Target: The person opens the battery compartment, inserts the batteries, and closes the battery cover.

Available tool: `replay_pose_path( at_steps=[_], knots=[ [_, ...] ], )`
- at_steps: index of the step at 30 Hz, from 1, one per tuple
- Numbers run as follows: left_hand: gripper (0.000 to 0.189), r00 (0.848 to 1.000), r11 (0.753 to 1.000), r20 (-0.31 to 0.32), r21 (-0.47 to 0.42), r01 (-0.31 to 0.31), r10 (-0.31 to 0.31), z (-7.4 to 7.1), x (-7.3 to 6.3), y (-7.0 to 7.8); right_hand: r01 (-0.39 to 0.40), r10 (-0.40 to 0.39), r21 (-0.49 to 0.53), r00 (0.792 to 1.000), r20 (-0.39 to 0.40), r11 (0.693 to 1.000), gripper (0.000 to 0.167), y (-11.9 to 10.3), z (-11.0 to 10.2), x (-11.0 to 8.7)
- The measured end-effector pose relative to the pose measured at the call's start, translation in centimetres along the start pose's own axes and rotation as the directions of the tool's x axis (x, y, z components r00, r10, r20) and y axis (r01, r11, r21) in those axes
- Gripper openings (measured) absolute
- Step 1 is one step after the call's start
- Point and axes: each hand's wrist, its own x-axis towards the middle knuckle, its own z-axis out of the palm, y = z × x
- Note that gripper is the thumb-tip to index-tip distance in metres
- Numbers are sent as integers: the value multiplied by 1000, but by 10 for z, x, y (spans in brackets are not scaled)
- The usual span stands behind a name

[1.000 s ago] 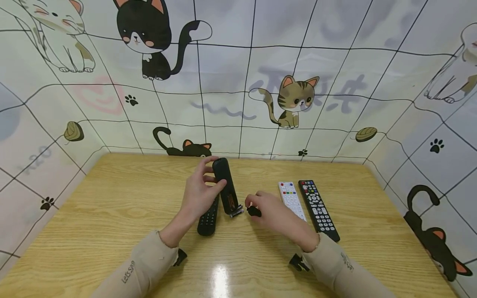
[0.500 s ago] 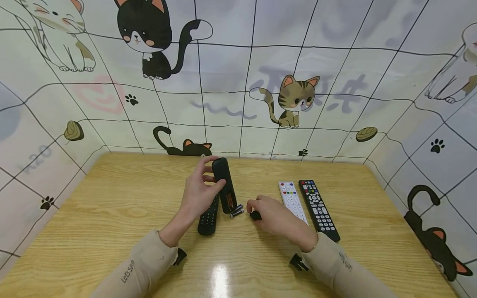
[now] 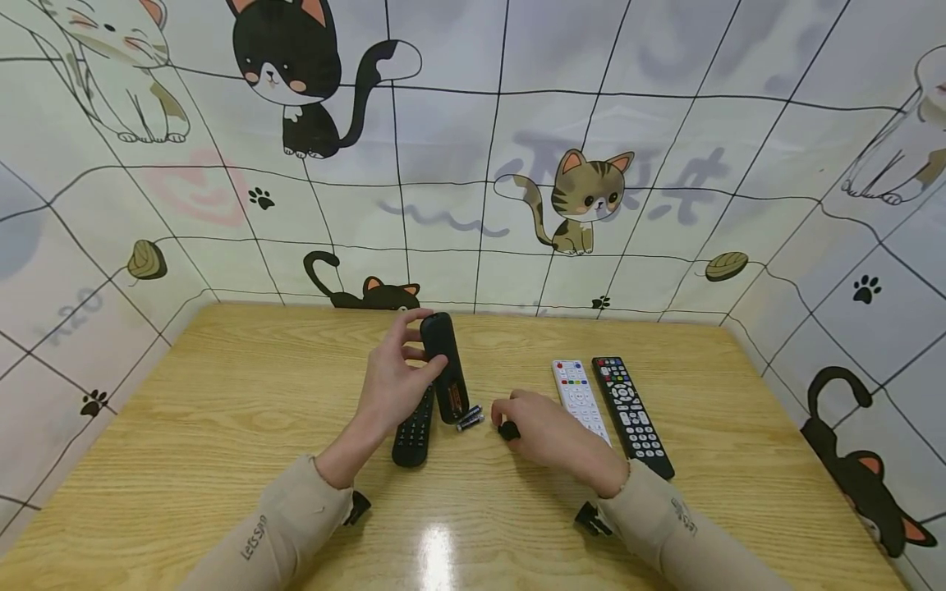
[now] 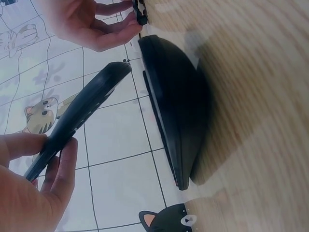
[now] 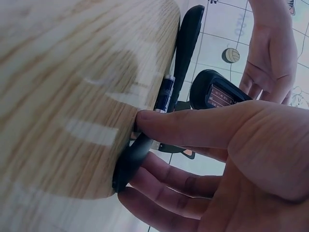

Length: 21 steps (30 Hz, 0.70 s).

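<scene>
My left hand (image 3: 395, 377) grips a black remote control (image 3: 442, 349) by its upper part, fingers on one edge and thumb on the other. Its back faces me, and the uncovered battery compartment (image 5: 223, 96) at its lower end shows reddish-brown inside. Just beyond that end, small batteries (image 3: 470, 420) lie on the table. To their right, my right hand (image 3: 547, 431) pinches a small black battery cover (image 5: 133, 159) between thumb and fingers, low over the wood. A second black remote (image 3: 412, 439) lies buttons up, partly hidden under the left hand and the held remote.
A white remote (image 3: 580, 398) and a larger black remote (image 3: 634, 419) lie side by side to the right; my right hand and forearm overlap the white one's lower end. The wooden table (image 3: 251, 394) ends at a cat-patterned cloth backdrop (image 3: 458, 197).
My right hand has drawn slightly right and toward me with the battery cover, away from the batteries. The left hand and its remote have barely moved.
</scene>
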Motion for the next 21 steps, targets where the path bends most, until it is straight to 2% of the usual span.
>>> replay_pose_path(
  at_steps=[11, 16, 21],
  knots=[
    [62, 1000, 1000, 8, 3, 6, -6, -1, 1, -1, 22, -23, -12, 999, -35, 1000, 22, -2, 0, 3],
    [61, 1000, 1000, 9, 11, 7, -8, -2, 2, -2, 100, -101, -15, 991, -84, 995, 18, -8, 2, 8],
    [61, 1000, 1000, 11, 6, 8, -8, -3, 3, -1, 165, -167, -34, 982, -88, 986, 20, -13, 3, 11]
  ],
)
